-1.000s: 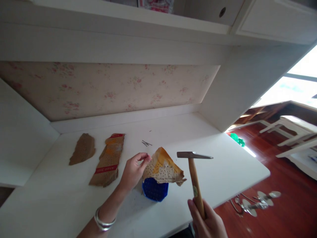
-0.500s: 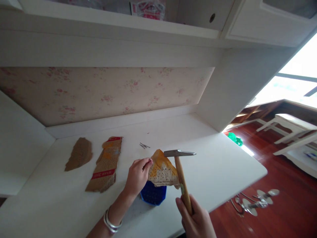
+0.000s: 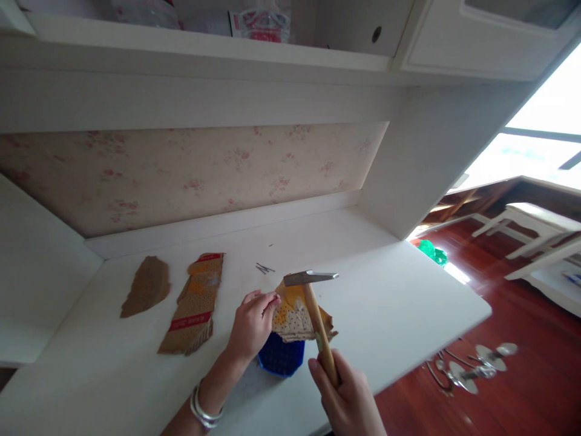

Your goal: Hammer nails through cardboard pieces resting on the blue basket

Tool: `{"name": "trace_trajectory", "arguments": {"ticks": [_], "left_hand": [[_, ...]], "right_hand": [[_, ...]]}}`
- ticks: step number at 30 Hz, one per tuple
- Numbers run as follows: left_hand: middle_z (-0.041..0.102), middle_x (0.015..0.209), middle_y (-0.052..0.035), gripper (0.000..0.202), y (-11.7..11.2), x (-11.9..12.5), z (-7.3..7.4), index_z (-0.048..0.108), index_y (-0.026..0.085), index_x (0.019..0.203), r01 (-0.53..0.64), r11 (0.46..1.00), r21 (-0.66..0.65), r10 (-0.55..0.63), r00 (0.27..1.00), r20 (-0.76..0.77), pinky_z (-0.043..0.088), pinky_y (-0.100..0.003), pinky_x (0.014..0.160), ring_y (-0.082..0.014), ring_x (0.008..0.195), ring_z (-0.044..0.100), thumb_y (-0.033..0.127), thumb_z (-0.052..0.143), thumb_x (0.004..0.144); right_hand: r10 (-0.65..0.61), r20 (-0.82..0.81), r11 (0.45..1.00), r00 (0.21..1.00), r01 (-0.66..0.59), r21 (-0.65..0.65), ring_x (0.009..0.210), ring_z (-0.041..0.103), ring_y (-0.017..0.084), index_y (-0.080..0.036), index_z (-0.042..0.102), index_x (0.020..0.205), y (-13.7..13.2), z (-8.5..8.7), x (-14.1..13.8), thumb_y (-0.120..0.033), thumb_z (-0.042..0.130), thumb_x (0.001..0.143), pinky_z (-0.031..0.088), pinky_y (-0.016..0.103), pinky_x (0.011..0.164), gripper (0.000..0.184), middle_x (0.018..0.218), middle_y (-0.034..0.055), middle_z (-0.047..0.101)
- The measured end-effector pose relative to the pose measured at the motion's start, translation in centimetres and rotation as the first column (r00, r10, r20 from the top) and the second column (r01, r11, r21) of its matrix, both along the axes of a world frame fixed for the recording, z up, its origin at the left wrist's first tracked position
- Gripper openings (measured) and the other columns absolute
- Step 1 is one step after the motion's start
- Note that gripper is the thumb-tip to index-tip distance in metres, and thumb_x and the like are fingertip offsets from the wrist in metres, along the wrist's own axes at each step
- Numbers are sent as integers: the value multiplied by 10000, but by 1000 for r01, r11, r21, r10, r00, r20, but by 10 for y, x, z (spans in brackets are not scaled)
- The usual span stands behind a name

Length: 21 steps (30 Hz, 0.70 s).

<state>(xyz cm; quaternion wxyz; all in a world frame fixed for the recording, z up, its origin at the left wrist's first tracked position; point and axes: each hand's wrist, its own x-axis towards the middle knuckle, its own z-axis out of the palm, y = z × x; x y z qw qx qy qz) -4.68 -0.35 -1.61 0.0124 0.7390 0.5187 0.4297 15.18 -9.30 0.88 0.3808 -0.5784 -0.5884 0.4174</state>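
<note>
My right hand point(image 3: 347, 390) is wrapped round the wooden handle of a hammer point(image 3: 321, 327). The hammer's metal head is over the upper part of a piece of cardboard point(image 3: 295, 318), stained orange and dotted with small holes. At the cardboard's left edge my left hand point(image 3: 253, 321) is closed in a pinch; whatever sits between its fingertips is too small to make out. The cardboard lies over a blue plastic basket point(image 3: 281, 358), covering its far part. Several thin nails point(image 3: 263, 267) lie on the white desk beyond my left hand.
To the left lie a long holed cardboard strip point(image 3: 195, 303) with red bands and a plain brown cardboard piece point(image 3: 146, 284). A white shelf point(image 3: 204, 48) overhangs the desk point(image 3: 381, 290). Beyond the desk's right edge, a metal lamp-like fixture point(image 3: 472, 369) is on the floor.
The hammer and my right hand have shifted left, bringing the head nearer my left fingertips. My left hand keeps its pinch in nearly the same place. The view has tilted slightly.
</note>
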Motion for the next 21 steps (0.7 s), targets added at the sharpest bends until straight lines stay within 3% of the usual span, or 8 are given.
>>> {"name": "trace_trajectory", "arguments": {"ticks": [6,21], "left_hand": [[769,892,-40,152,0,-1,-2,681,202,964,14,1000,1,-14,999,-29,538,-389,905,-195,806,716,254,539,948],[770,928,-28,183,-1,-2,-1,721,251,978,38,995,-95,-40,999,-20,537,-418,923,-197,843,711,190,558,923]], "right_hand": [[17,28,1000,999,-17,7,510,284,109,-227,407,664,0,-3,-6,-529,500,900,236,239,475,395,553,-84,304],[42,147,991,988,-60,119,489,280,116,-233,435,688,-6,-30,-4,-525,467,928,256,243,482,379,550,-84,315]]}}
